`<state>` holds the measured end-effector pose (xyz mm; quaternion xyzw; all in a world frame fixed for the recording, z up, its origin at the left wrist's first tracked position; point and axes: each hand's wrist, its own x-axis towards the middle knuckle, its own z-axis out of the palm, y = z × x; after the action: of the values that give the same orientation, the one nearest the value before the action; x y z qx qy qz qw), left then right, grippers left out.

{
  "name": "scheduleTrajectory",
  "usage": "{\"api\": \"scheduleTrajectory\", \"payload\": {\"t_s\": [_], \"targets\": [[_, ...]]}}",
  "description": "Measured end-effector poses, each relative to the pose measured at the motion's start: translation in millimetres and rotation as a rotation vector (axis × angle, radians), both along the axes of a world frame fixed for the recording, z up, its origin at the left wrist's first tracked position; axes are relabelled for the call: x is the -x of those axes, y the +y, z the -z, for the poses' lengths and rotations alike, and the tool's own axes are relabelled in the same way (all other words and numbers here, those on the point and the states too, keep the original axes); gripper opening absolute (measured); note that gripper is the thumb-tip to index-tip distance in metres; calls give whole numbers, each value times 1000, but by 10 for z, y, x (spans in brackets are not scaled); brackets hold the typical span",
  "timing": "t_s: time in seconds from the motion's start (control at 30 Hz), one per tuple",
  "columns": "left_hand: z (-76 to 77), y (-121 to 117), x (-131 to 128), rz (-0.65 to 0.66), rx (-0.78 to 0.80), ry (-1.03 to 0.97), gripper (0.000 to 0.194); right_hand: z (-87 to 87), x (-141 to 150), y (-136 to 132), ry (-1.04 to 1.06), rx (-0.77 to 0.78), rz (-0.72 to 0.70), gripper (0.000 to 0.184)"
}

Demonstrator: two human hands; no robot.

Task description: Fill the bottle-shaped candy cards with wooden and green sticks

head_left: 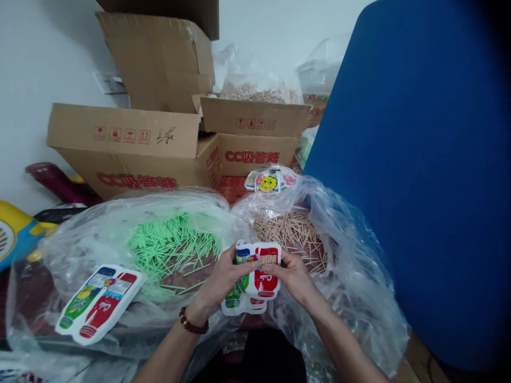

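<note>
Printed bottle-shaped packets, green on one side and red with "Cola" on the other, are between my two hands; the front packet [268,284] overlaps another packet [233,304] below it. My left hand [223,276] is closed on their left side, its thumb across the front. My right hand [294,274] pinches the right edge, thumb by a short row of brown sticks [268,259] on the red half. Whether those sticks are inside or on top, I cannot tell. Behind my hands lie loose brown sticks [295,229] and, to the left, green sticks [171,242].
Clear plastic bags [85,234] spread under both heaps of sticks. More printed packets [101,303] lie at left. Cardboard boxes [138,167] stand behind, with a smiley-faced packet [267,183] in front of them. A large blue panel [403,175] blocks the right side.
</note>
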<state>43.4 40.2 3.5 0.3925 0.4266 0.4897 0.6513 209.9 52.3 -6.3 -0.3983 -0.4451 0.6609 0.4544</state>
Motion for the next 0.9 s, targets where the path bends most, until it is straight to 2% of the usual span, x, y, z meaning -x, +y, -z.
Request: {"api": "scheduleTrajectory", "payload": {"t_s": [0.17, 0.27, 0.4, 0.5, 0.6, 0.7, 0.77, 0.9], "targets": [[-72, -56, 36, 47, 1, 67, 21, -16, 49, -47, 1, -60, -40, 30], [-56, -217, 111, 44, -9, 133, 25, 35, 76, -187, -35, -71, -90, 28], [109, -553, 287, 8, -42, 239, 38, 258, 153, -412, -106, -35, -183, 26], [255, -668, 403, -48, -75, 355, 47, 411, 212, -419, -150, 31, -170, 26], [371, -560, 459, -146, -191, 605, 51, 453, 226, -259, -314, -62, -66, 24], [512, -360, 474, -220, -289, 889, 58, 443, 188, -78, -655, -217, 27, 25], [625, -264, 483, -195, -322, 933, 60, 453, 154, -3, -829, -231, 64, 30], [789, -213, 528, -176, -313, 925, 64, 515, 123, 74, -964, -176, 120, 49]]}}
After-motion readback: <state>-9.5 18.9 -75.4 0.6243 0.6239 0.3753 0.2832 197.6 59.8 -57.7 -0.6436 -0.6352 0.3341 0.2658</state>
